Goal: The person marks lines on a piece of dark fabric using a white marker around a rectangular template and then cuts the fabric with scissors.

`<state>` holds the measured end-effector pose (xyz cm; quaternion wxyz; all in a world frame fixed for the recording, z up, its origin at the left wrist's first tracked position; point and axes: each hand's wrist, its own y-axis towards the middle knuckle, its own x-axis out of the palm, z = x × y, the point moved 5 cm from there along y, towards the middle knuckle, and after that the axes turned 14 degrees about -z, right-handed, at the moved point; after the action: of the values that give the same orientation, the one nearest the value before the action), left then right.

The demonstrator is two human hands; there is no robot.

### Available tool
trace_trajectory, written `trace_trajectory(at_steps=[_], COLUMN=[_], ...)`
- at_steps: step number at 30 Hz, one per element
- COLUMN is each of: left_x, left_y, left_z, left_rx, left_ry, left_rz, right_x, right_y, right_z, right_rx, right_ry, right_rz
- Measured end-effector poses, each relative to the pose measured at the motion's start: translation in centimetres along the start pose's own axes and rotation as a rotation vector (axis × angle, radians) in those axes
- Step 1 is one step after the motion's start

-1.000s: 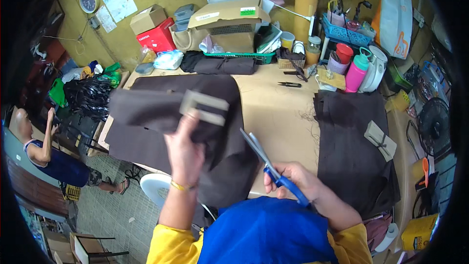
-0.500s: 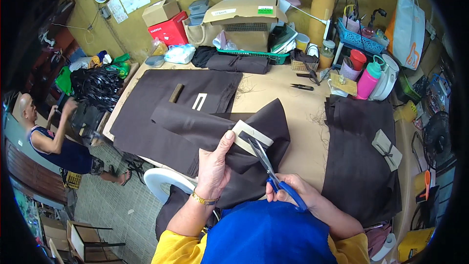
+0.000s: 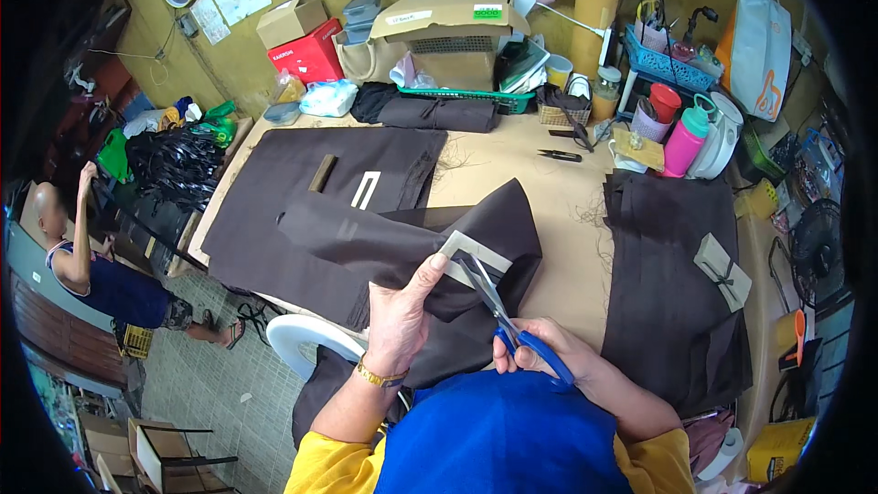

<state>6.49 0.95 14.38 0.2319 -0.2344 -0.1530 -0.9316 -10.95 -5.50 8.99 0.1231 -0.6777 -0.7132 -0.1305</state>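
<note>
Dark brown cloth (image 3: 416, 247) is gathered up in front of me. My left hand (image 3: 400, 316) pinches it, thumb on top, at the corner of a cream rectangular piece (image 3: 489, 256) lying on the cloth. The middle of that piece looks dark. My right hand (image 3: 540, 348) grips blue-handled scissors (image 3: 491, 295), whose blade tips point up and left at the dark middle, close to my left thumb. Whether the blades pass through the cloth I cannot tell.
More brown cloth (image 3: 265, 201) lies flat at left, with a short wooden bar (image 3: 322, 173) and a cream slotted frame (image 3: 366, 190) on it. Small black snips (image 3: 560, 155) lie beyond. Stacked cloth (image 3: 649, 293) at right bears a tied cream bundle (image 3: 722, 272). A person (image 3: 105, 270) stands at far left.
The scissors and both hands have barely moved; the dark flap beside the blade tips sits differently inside the cream piece. The person at left has raised an arm. The whole view has shifted slightly.
</note>
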Motion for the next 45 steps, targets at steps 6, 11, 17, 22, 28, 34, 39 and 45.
trace_trajectory(at_steps=[6, 11, 17, 22, 28, 34, 39, 45], left_x=[-0.1, 0.0, -0.1, -0.9, 0.0, -0.1, -0.1, 0.5], left_y=[-0.3, -0.4, -0.5, -0.6, -0.6, -0.7, -0.7, -0.7], left_z=[-0.3, -0.7, -0.6, -1.1, -0.3, -0.2, -0.4, 0.0], left_rx=[-0.013, -0.045, -0.052, -0.122, -0.090, -0.093, -0.089, -0.068], left_ry=[0.000, 0.030, 0.040, 0.035, 0.002, 0.007, 0.004, -0.007], left_rz=[0.024, -0.004, 0.005, 0.011, 0.017, 0.031, 0.015, 0.015], right_x=[0.1, 0.4, 0.4, 0.4, 0.2, 0.3, 0.2, 0.3], right_y=[0.4, 1.1, 1.6, 1.8, 2.1, 2.2, 2.0, 2.0], right_z=[0.5, 0.0, 0.0, -0.4, -0.2, -0.1, 0.1, 0.2], right_rx=[-0.014, -0.037, -0.038, -0.016, -0.014, -0.036, 0.054, 0.060], right_ry=[0.059, 0.162, 0.122, 0.089, -0.004, 0.004, -0.074, -0.090], right_rz=[0.017, 0.021, 0.029, 0.055, 0.116, 0.118, 0.124, 0.140])
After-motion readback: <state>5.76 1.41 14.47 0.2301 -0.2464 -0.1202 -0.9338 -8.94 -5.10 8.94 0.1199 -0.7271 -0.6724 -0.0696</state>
